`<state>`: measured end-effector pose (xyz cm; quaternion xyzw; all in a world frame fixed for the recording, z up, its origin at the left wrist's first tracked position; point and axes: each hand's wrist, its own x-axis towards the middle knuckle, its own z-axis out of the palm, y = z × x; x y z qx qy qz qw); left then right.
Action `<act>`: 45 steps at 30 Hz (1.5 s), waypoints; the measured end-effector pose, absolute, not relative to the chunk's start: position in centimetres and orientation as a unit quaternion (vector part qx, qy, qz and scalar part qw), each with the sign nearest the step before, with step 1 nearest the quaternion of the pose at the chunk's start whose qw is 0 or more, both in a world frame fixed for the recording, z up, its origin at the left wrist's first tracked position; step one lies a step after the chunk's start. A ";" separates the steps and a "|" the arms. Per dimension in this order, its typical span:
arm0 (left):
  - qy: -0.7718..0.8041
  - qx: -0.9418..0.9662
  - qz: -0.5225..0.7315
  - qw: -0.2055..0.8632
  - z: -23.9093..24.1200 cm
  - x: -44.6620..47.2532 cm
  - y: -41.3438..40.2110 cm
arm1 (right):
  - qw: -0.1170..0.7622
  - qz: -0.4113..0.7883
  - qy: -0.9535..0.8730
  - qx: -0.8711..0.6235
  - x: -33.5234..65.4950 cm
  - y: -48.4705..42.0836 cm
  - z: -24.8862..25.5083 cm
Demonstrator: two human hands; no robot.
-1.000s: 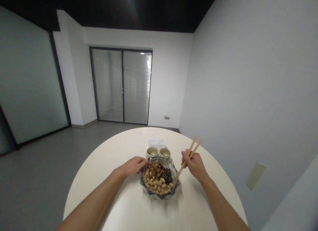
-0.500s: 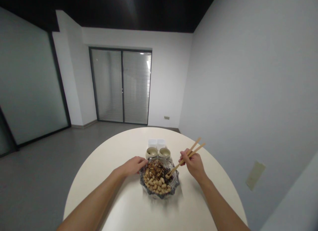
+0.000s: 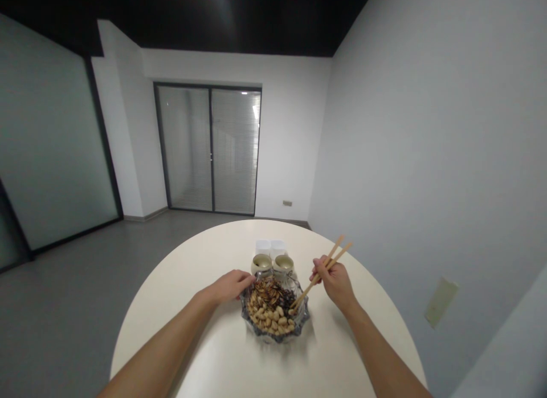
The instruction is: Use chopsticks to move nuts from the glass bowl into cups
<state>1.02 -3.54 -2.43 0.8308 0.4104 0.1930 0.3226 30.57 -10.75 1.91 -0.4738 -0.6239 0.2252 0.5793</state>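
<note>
A scalloped clear glass bowl [image 3: 301, 323] stands on the table before me. It holds peanuts [image 3: 273, 319] at the front, brown striped seeds [image 3: 268, 292] at the back and left, and a dark heap of small pieces [image 3: 287, 299] on the right. My left hand [image 3: 234, 285] grips the bowl's left rim with its fingertips. In my right hand [image 3: 332, 279] is a pair of wooden chopsticks [image 3: 306, 289], held right of the bowl. Their tips reach down inside, beside a peanut at the right edge of the pile. Whether they pinch it I cannot tell.
Two pale greenish cups [image 3: 261, 263] [image 3: 283, 264] stand just behind the bowl. Behind those are two small white square containers [image 3: 262, 247] [image 3: 277, 247]. Everything is on a round cream table [image 3: 205, 352]. A wall [image 3: 427, 158] runs close on the right.
The chopstick tips have moved slightly right and down, from over the dark pieces to the right side of the peanuts. A pale piece was at their tips before. My left hand stays put.
</note>
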 end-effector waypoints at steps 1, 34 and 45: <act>0.410 0.831 0.193 0.322 -2.5 1.0 -3.5 | 0.576 0.229 -0.626 -0.473 30.6 -10.8 1.9; 0.412 0.819 0.189 0.352 -2.7 1.1 -3.4 | 0.581 0.253 -0.637 -0.439 30.2 -10.5 1.7; 0.411 0.817 0.192 0.356 -2.6 1.1 -3.5 | 0.593 0.265 -0.631 -0.424 30.3 -10.5 1.8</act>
